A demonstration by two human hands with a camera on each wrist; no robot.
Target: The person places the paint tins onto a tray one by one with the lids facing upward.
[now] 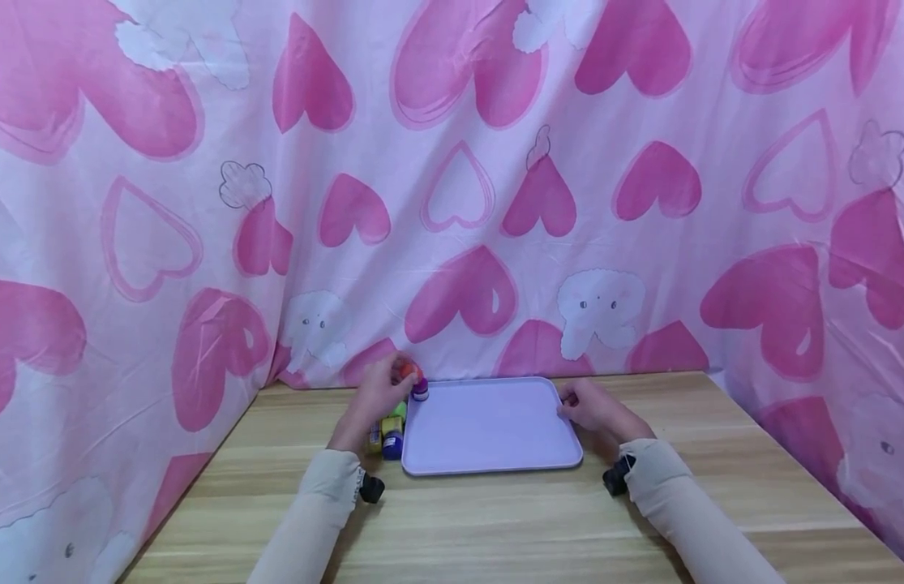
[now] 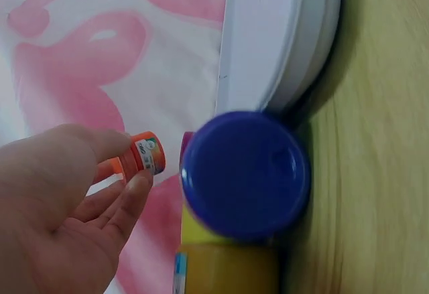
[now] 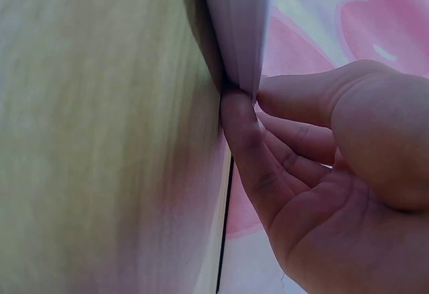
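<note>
My left hand [image 1: 381, 389] pinches a small orange jar [image 2: 149, 153] with a printed label, between thumb and fingers. It is held over the back left corner of a pale lilac tray [image 1: 495, 426]. A purple jar [image 1: 420, 392] stands in that corner, just below the orange one. At the tray's right side, my right hand [image 1: 596, 405] grips the rim. In the right wrist view, the thumb of this hand [image 3: 322, 147] is at the tray's edge [image 3: 241, 33] and a finger is against its underside.
Left of the tray, close against it, stand a blue-lidded jar [image 1: 392, 446], a yellow jar [image 1: 374, 438] and a green one [image 1: 399, 410]. The wooden table [image 1: 495, 527] runs back to a pink curtain [image 1: 452, 203] with hearts, which also hangs along both sides.
</note>
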